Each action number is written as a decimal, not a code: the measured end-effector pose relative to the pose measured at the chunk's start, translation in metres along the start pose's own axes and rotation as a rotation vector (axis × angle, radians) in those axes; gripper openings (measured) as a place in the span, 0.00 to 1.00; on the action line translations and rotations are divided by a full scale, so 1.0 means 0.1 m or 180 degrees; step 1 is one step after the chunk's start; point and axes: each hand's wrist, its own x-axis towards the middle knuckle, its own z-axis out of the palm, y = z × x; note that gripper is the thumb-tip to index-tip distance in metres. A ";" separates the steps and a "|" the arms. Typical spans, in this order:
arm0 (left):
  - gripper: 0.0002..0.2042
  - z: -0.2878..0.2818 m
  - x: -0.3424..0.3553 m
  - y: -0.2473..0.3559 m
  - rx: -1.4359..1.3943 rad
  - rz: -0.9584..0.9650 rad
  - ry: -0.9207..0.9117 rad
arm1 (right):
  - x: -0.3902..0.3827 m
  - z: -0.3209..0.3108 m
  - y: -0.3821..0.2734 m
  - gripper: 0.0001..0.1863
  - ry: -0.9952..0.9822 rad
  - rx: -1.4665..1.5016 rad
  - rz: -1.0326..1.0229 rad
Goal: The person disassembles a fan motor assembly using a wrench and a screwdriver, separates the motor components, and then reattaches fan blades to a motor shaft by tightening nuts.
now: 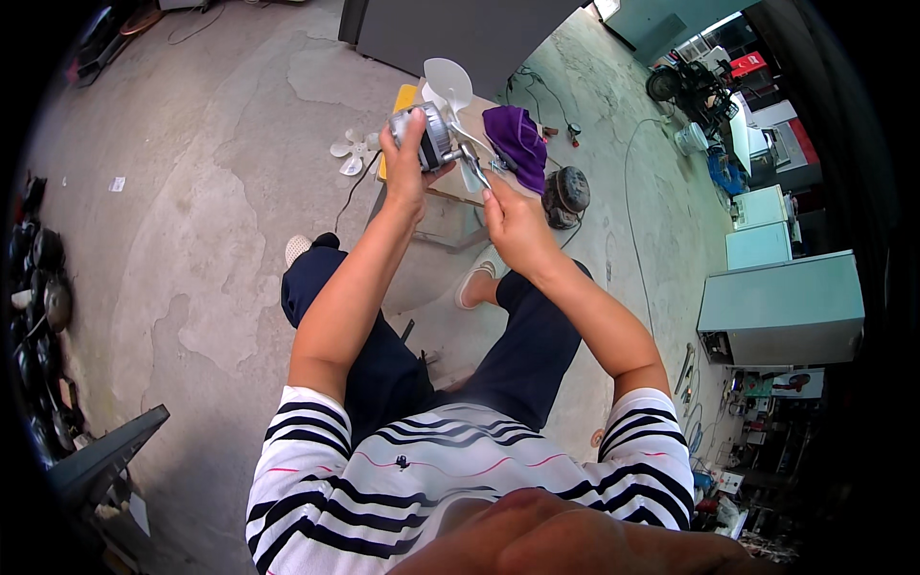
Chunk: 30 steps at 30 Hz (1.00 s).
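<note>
My left hand [406,171] is wrapped round a silver and black cylindrical motor [422,132], holding it above a small low table [441,196]. In my right hand [517,225] is a silver wrench-like hand tool [473,165]; its head is up against the shaft side of the motor, though the exact contact is too small to make out. Just beyond the motor stands a white fan blade [448,80], partly hidden by it. A purple cloth [517,144] lies on the table to the right of the tool.
Left of the table, another white fan blade [353,151] rests on the concrete floor. A black compressor [567,192] stands to the right, with cables around it. A dark grey cabinet [426,38] rises behind. Pale refrigerator-like boxes [781,305] line the right side.
</note>
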 end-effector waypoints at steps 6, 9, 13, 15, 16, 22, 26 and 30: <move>0.33 -0.07 0.05 -0.03 -0.0342 -0.0292 -0.0207 | 0.02 0.08 -0.03 0.18 0.0246 -0.0336 -0.0354; 0.35 0.01 0.02 0.03 -0.1456 -0.0985 -0.0387 | 0.09 0.15 0.00 0.19 0.0480 -0.0544 -0.0734; 0.36 -0.01 0.11 0.08 -0.1389 -0.1025 -0.0657 | 0.18 0.13 0.05 0.19 0.0407 -0.0695 -0.0657; 0.35 -0.03 0.10 0.06 -0.1167 -0.0978 -0.0585 | 0.21 0.06 0.06 0.19 0.0304 -0.0734 -0.0533; 0.35 -0.04 0.10 0.05 -0.1059 -0.0957 -0.0556 | 0.21 0.02 0.04 0.19 0.0069 -0.0407 -0.0204; 0.43 -0.02 0.10 0.00 0.0171 0.0316 -0.0132 | 0.24 -0.25 -0.23 0.19 -0.0982 0.1407 0.1308; 0.43 -0.04 0.08 -0.02 0.0830 0.1062 -0.0056 | 0.28 -0.37 -0.27 0.16 -0.1133 0.1553 0.1616; 0.41 -0.04 0.04 0.03 0.0409 0.0796 -0.0095 | 0.13 -0.21 -0.35 0.19 -0.0772 0.0858 0.0944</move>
